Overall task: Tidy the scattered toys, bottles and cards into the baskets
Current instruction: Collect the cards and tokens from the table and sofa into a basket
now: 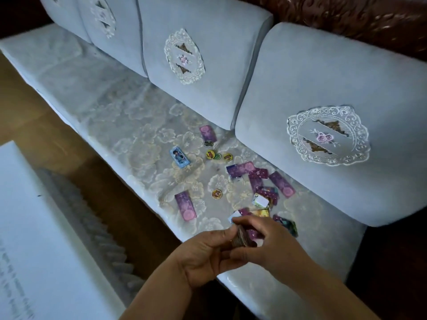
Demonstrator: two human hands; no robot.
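Purple-backed cards lie scattered on the sofa seat (104, 125): one card (185, 205) near the front edge, one (208, 133) by the backrest, a cluster (261, 179) to the right. A blue picture card (179, 157) lies face up. Small round tokens (213, 154) and one more token (217, 194) sit among them. My left hand (203, 255) and my right hand (265, 241) together grip a stack of cards (245, 236) above the seat's front edge. No basket is in view.
The grey backrest cushions (323, 88) with lace doilies rise behind the cards. A white table (34, 227) stands at the lower left, with a fringed rug (92, 227) and wooden floor (34, 112) between it and the sofa.
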